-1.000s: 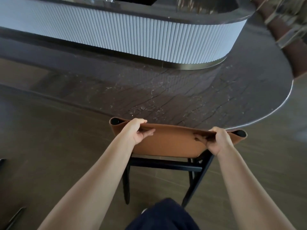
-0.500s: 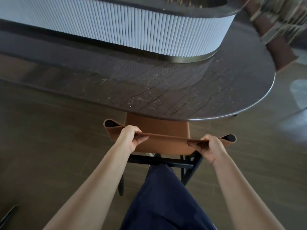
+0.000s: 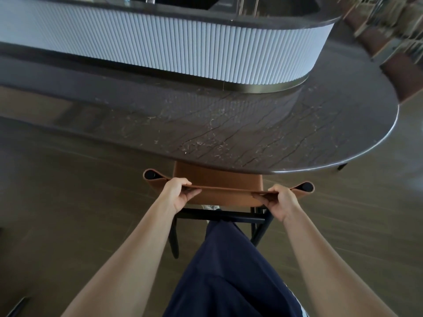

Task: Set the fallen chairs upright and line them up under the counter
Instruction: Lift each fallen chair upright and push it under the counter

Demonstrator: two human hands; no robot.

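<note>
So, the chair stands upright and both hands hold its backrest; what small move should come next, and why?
Probably a short push forward: the left hand and right hand grip the backrest, and the rear part of the seat shows outside the counter edge.

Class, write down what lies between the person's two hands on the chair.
In the head view, only the bare top edge of the tan chair backrest runs between the left hand and right hand.

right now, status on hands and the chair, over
On the chair backrest top: left hand, right hand, both gripping. Chair upright, seat partly under the counter. Nothing seen in the way.
</note>
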